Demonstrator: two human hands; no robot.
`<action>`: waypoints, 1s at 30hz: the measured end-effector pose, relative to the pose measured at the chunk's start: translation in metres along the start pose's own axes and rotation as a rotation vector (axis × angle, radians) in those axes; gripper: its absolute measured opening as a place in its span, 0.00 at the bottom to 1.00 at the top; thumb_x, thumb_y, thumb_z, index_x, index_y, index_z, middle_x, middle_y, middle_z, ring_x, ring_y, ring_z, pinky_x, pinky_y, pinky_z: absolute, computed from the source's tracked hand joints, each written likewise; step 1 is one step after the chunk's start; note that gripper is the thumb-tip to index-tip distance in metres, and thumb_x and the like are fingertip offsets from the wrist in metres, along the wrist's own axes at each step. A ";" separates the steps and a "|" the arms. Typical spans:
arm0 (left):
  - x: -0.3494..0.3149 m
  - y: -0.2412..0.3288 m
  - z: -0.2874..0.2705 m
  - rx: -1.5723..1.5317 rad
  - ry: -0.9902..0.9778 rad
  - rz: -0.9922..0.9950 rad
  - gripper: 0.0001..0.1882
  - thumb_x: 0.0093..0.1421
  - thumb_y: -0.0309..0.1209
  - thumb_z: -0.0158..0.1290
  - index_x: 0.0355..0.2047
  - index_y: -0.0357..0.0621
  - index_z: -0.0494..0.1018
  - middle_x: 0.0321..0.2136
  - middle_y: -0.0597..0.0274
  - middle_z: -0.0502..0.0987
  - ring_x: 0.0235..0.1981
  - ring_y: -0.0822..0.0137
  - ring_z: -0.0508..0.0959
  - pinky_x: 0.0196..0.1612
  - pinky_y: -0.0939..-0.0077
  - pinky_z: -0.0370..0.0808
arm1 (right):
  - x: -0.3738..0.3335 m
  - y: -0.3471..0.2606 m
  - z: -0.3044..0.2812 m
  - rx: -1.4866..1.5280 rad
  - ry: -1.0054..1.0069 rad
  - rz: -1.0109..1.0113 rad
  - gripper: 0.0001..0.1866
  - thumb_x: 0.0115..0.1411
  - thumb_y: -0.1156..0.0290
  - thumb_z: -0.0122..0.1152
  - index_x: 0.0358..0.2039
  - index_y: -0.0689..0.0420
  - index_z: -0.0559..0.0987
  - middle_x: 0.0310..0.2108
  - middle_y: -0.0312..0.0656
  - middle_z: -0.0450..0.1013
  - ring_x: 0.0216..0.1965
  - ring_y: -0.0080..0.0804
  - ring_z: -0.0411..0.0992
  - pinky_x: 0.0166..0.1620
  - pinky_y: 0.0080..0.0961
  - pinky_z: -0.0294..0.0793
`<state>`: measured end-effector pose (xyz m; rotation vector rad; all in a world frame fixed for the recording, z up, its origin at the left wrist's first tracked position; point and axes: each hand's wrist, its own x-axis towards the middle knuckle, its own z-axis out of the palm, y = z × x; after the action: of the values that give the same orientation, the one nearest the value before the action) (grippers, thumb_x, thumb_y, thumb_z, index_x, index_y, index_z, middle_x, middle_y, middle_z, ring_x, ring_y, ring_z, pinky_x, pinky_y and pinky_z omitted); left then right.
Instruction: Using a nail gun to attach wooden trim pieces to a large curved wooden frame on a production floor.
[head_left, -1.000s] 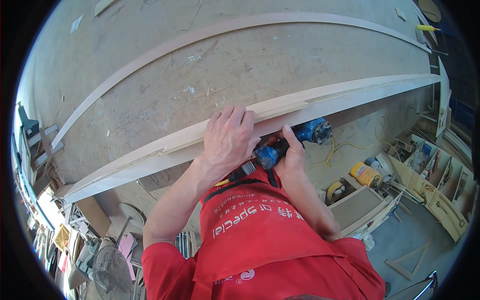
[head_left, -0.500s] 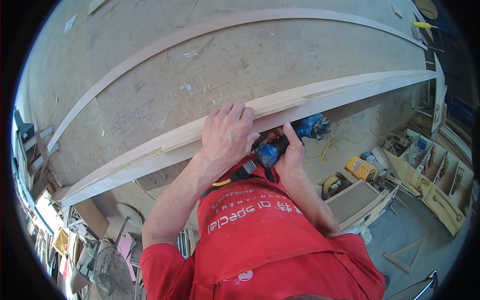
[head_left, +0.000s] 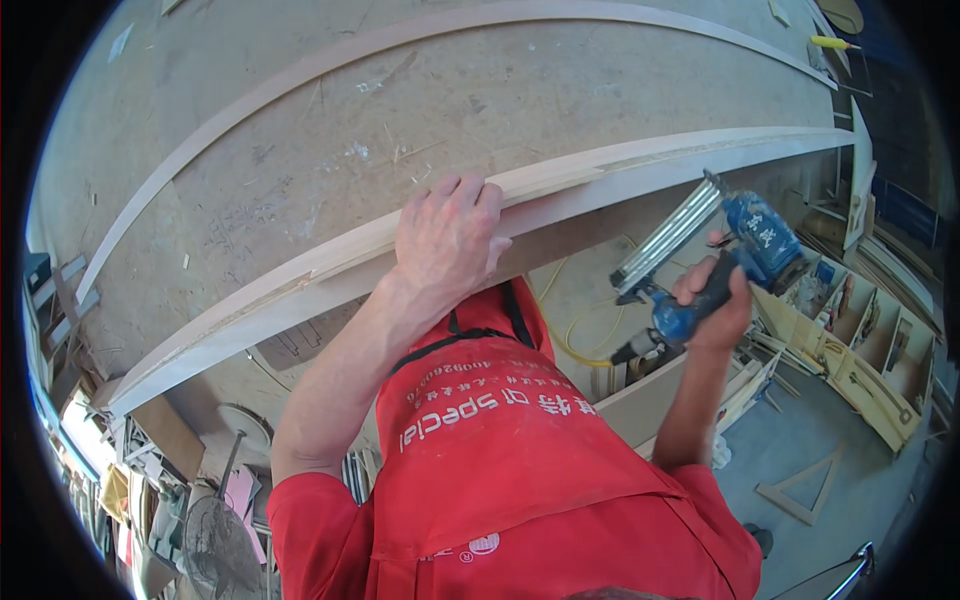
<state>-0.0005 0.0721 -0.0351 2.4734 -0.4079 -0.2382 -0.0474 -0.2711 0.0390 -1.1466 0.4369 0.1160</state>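
My left hand (head_left: pixel 450 228) is closed over the near edge of a long wooden strip assembly (head_left: pixel 560 183), its fingers wrapped across the top and the thumb in front. The assembly is pale, layered and slightly bowed, lying along the table's near edge. Off to the right, my right hand (head_left: pixel 718 310) grips a blue pneumatic nail gun (head_left: pixel 765 235) by its dark handle. The gun's silver magazine (head_left: pixel 670 238) slants toward the wood, and its tip stays apart from the strip. A yellow air hose (head_left: pixel 575 350) runs to the gun's handle end.
A thin curved wooden strip (head_left: pixel 330 62) arcs across the large worktable (head_left: pixel 290 195). At right stand a compartmented tool box (head_left: pixel 870 345) and a triangular wooden frame (head_left: pixel 805 485) on the floor. A round wire-guarded fan (head_left: pixel 215 535) is at lower left.
My right hand has swung the nail gun out from under the strip's near side, to the right, bringing its magazine into view. My left hand keeps its hold on the wood.
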 end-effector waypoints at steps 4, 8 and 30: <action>-0.004 0.000 0.005 0.004 -0.010 -0.015 0.21 0.47 0.37 0.71 0.38 0.42 0.76 0.39 0.58 0.78 0.47 0.56 0.79 0.45 0.56 0.79 | -0.013 -0.031 0.018 -0.299 -0.317 0.100 0.40 0.66 0.46 0.60 0.66 0.63 0.62 0.25 0.42 0.75 0.23 0.33 0.75 0.33 0.28 0.77; -0.009 0.002 0.009 0.004 -0.001 0.003 0.21 0.47 0.36 0.71 0.38 0.42 0.76 0.39 0.58 0.78 0.47 0.56 0.79 0.45 0.57 0.79 | -0.030 -0.001 0.057 -0.424 -0.429 0.366 0.43 0.64 0.41 0.61 0.65 0.64 0.63 0.22 0.45 0.75 0.19 0.33 0.74 0.26 0.25 0.73; -0.026 0.002 0.011 0.025 -0.006 0.002 0.19 0.49 0.36 0.69 0.38 0.42 0.77 0.39 0.58 0.79 0.46 0.56 0.80 0.44 0.57 0.80 | -0.044 0.037 0.077 -0.452 -0.416 0.531 0.37 0.66 0.47 0.59 0.65 0.61 0.64 0.24 0.44 0.76 0.22 0.32 0.75 0.29 0.27 0.75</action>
<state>-0.0283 0.0740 -0.0408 2.4970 -0.4185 -0.2417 -0.0775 -0.1807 0.0510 -1.3798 0.3396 0.9380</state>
